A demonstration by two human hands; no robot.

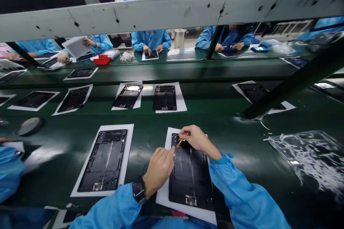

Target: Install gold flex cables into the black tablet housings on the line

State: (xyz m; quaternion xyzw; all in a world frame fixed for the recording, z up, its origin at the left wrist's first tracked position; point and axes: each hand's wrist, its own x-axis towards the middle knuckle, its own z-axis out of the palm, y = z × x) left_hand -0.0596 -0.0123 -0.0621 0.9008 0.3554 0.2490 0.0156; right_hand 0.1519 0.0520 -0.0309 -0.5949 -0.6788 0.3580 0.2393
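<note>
A black tablet housing (190,175) with its inner side up lies on a white sheet (163,195) right in front of me. Over its upper left edge, my right hand (196,137) pinches the upper end of a thin amber-yellow strip (178,144); whether it is a flex cable or tape I cannot tell. At the strip's lower end are the closed fingertips of my left hand (160,166), beside the housing's left edge. A dark watch (139,189) is on my left wrist. My hands hide part of the housing's top.
Another tablet housing (104,161) on white paper lies to the left. A clear tray (314,161) heaped with white strips is at right. Further housings (165,97) lie on the line beyond. A slanted dark post (292,78) and a metal beam (166,10) cross above. Co-workers sit opposite.
</note>
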